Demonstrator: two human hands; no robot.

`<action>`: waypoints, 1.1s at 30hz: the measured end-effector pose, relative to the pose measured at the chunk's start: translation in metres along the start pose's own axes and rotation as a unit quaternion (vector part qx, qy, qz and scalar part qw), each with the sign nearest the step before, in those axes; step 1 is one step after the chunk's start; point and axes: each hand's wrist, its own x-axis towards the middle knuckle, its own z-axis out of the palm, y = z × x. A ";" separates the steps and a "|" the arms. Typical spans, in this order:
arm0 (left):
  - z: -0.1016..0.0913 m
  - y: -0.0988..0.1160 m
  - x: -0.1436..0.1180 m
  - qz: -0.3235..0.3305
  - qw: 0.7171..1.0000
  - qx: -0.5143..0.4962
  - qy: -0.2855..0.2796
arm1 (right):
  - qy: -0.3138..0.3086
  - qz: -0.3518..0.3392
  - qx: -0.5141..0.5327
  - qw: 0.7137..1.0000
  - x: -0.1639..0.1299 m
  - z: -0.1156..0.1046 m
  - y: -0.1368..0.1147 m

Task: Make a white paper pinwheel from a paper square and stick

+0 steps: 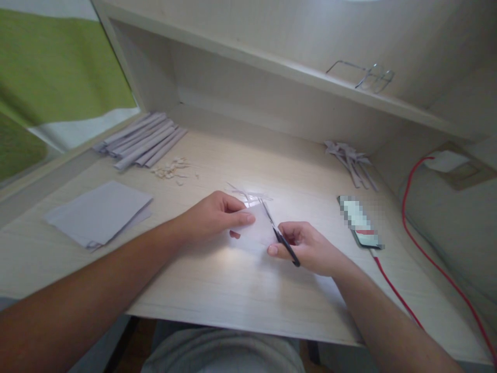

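Our left hand (217, 215) pinches paper (256, 230) over desk (217, 290); right hand (306, 248) grips scissors (277, 233), blades prob. in the sheet.

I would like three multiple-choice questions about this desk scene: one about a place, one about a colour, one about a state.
1. Where does the phone lie?
A. right of the hands
B. on the shelf
C. on the paper stack

2. What colour is the cable at the phone?
A. white
B. red
C. green

3. What is the right hand doing?
A. resting flat and empty
B. holding scissors
C. gripping the phone

Answers:
1 A, it lies on the desk, right of both hands.
2 B, the cable is red.
3 B, the scissors are in its fingers, blades at the paper piece that the left hand holds.
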 end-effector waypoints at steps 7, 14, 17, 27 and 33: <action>0.002 -0.003 0.001 -0.003 1.000 -0.009 -0.001 | 0.009 -0.002 0.033 0.999 0.000 0.003 0.001; 0.002 -0.003 0.002 0.004 1.000 -0.010 0.000 | 0.038 -0.004 0.041 0.998 0.002 0.003 -0.001; 0.002 -0.004 0.002 0.016 1.000 -0.008 0.010 | 0.077 -0.009 0.011 0.997 0.004 0.000 -0.003; 0.002 -0.009 0.007 0.061 0.993 0.010 0.098 | 0.261 0.108 -0.283 0.917 0.004 -0.044 0.016; 0.002 -0.006 0.006 0.046 0.990 0.047 0.127 | 0.313 0.139 -0.326 0.881 0.003 -0.050 0.026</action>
